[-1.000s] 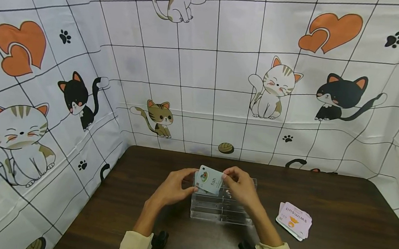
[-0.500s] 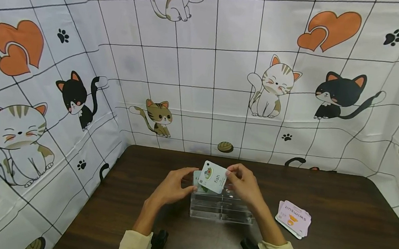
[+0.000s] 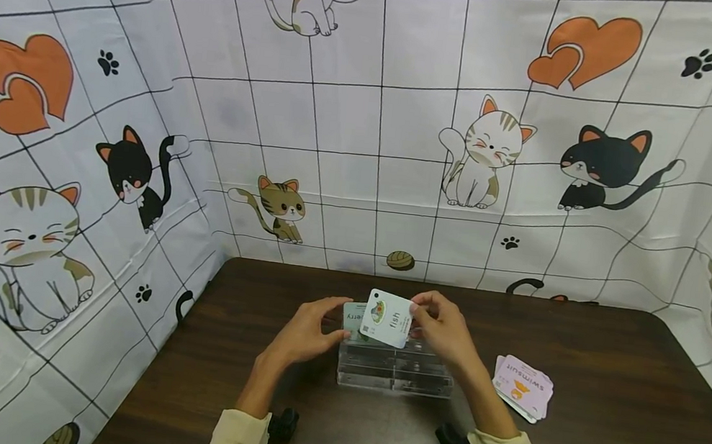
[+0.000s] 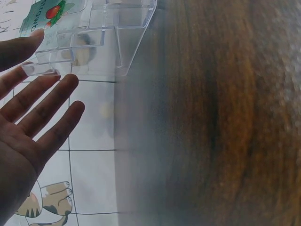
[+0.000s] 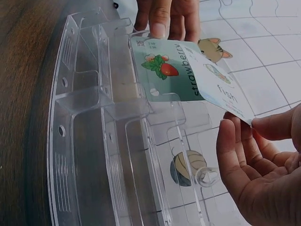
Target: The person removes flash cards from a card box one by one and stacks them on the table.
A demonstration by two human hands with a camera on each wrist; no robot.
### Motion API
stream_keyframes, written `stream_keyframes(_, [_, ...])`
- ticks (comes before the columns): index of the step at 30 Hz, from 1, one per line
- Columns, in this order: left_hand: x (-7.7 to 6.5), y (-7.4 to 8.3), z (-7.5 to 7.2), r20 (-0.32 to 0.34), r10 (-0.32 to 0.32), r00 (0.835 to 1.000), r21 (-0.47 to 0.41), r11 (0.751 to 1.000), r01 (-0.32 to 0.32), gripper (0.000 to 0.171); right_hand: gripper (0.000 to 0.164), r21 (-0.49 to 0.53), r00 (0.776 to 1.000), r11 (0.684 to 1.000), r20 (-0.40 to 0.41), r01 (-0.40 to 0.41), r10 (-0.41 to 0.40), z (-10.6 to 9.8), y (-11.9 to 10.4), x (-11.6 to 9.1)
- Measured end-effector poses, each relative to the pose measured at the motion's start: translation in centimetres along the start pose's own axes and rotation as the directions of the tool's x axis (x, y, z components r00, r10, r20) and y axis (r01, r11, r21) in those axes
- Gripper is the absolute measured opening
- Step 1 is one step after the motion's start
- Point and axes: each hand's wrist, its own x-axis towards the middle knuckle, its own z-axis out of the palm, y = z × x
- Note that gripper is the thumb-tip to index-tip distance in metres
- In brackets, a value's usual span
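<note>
My right hand (image 3: 445,333) pinches a white fish card (image 3: 387,318) by its edge, thumb against fingers. The card is tilted and overlaps a green strawberry card (image 5: 162,70), which sits in the back tier of a clear tiered card holder (image 3: 365,378). At the holder's left end is my left hand (image 3: 308,333). In the left wrist view its fingers (image 4: 51,96) are straight and spread, partly behind the holder's clear corner, while the thumb is at the strawberry card's edge. Part of that card is hidden under the fish card.
A loose stack of pink cards (image 3: 522,388), with swimsuit on top, lies to the right on the dark wooden table (image 3: 621,423). White cloth (image 3: 353,120) with printed cats and a grid hangs behind the table and on both sides.
My right hand has moved the fish card to the right, uncovering more of the strawberry card. My left hand has stayed at the holder's left end.
</note>
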Motion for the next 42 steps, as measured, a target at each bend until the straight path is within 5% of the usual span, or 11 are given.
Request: stream_keyframes(42, [-0.1,0.1,0.1,-0.012,-0.043,0.999,-0.011,0.999,0.043,0.062,0.024,-0.056,0.999,0.998,-0.051,-0.019,0.016,-5.0,1.0,-2.0])
